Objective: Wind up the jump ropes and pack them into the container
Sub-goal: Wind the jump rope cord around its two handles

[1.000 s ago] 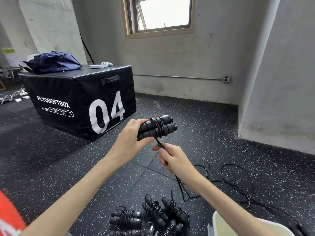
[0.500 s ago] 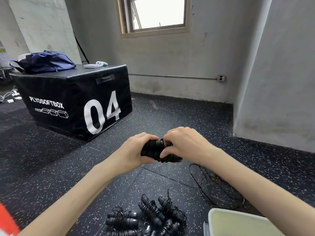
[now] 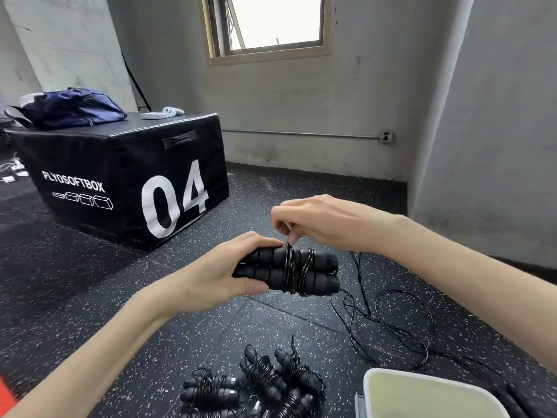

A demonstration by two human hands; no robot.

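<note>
My left hand (image 3: 223, 276) grips the two black foam handles of a jump rope (image 3: 319, 270), held side by side with thin black cord wound round their middle. Just above the handles, my right hand (image 3: 319, 224) pinches the cord at the top of the winding. The loose cord (image 3: 388, 327) trails down to the floor on the right in tangled loops. Several wound jump ropes (image 3: 259, 384) lie in a pile on the floor below. A pale container (image 3: 422, 390) stands at the bottom right, partly cut off by the frame.
A black plyo box marked 04 (image 3: 126, 182) stands to the left, with a blue bag (image 3: 69, 107) and small white items on top. Grey walls and a corner pillar (image 3: 494, 146) close the right side. The floor is black speckled rubber.
My right hand went from below the handles, over them, to just above, carrying the cord round. More turns of cord sit on the handles now. The view shifted slightly.
</note>
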